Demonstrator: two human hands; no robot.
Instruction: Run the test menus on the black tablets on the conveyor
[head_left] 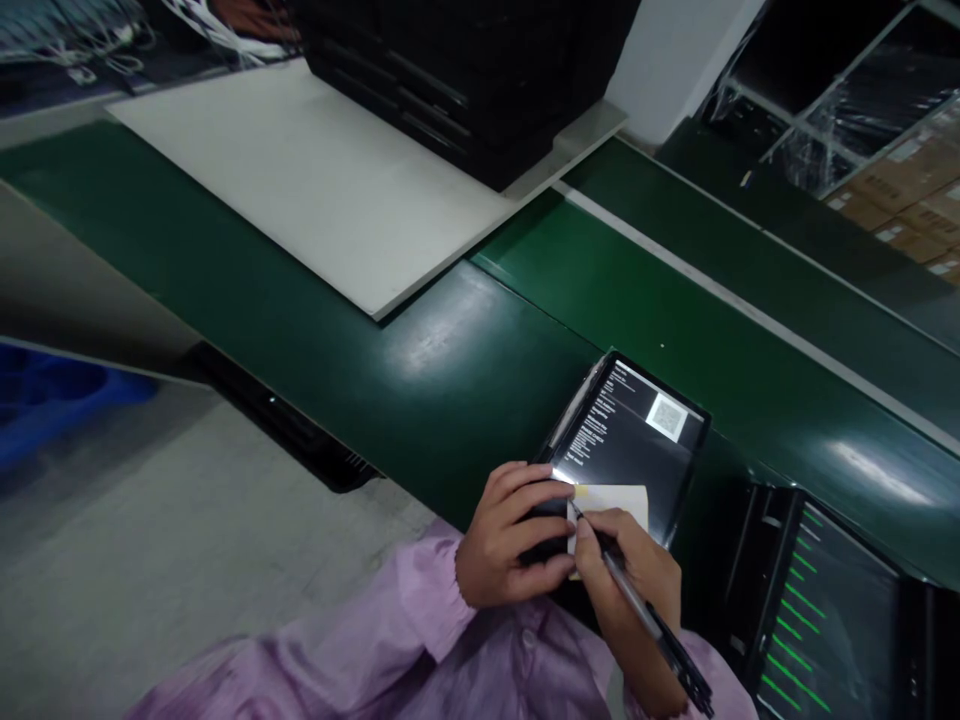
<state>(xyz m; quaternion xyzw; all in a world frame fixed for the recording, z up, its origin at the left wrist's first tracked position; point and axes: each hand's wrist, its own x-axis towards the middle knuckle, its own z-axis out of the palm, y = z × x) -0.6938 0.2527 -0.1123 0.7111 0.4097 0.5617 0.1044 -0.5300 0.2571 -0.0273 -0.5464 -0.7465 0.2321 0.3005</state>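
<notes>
A tablet-like device [637, 420] with a lit dark screen, white text and a QR code lies on the green bench. Over its lower part sits a small white paper pad [615, 495] with a yellowish edge. My left hand [510, 540] rests at the pad's left side, fingers spread across the device's lower edge. In my right hand [634, 570] is a pen [637, 605], its tip at the upper left of the paper. Part of the pad is hidden under my hands.
To the right stands a second device [832, 610] with green lines on its screen. A white board [322, 190] carries a stack of black trays [465, 80]. Cables [225, 35] lie at the back left. Cardboard boxes [900, 190] fill a rack; a blue bin [67, 400] is on the floor.
</notes>
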